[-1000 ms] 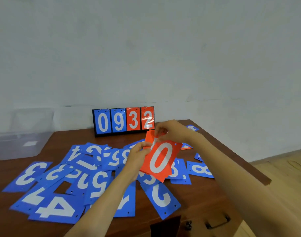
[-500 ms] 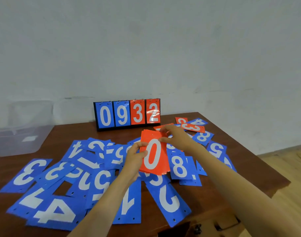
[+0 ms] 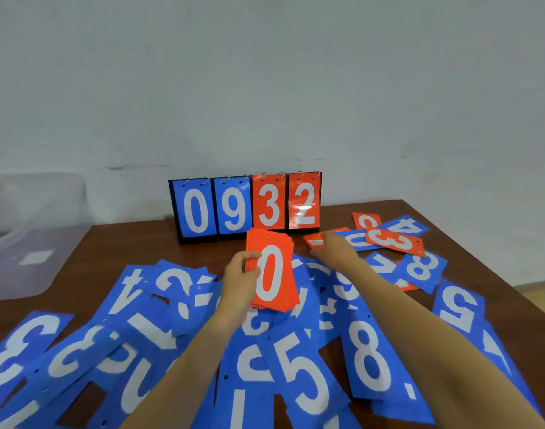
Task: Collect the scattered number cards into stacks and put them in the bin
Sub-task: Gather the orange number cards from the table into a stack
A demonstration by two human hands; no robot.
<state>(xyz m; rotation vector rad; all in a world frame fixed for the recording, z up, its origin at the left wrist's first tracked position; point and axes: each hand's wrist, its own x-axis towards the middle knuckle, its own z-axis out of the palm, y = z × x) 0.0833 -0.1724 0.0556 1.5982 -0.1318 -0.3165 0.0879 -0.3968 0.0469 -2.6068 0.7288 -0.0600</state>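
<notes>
Two hands in my head view, both over the brown wooden table [image 3: 132,243]. Left hand [image 3: 240,280] grips a stack of orange plastic number cards [image 3: 272,274] by its left edge, thumb on the front face. The stack is held off the table, slightly tilted, with a white 0 on the top card, just in front of the black flip scoreboard [image 3: 246,205] reading 0932. Right hand [image 3: 334,250] is stretched out to the right of the stack, fingertips at a loose orange card with a white dash [image 3: 317,240] lying flat near the scoreboard's right end. I can't tell whether it is pinching that card or only touching it. Further right, an orange 3 card [image 3: 395,241] lies on top of blue ones, with another orange card poking out behind it. Scattered blue number cards [image 3: 370,360] cover most of the near table in overlapping layers, running under both forearms. Translucent plastic bin [image 3: 33,243] sits at the table's far left, well apart from the stack; its contents are too hazy for me to read.
</notes>
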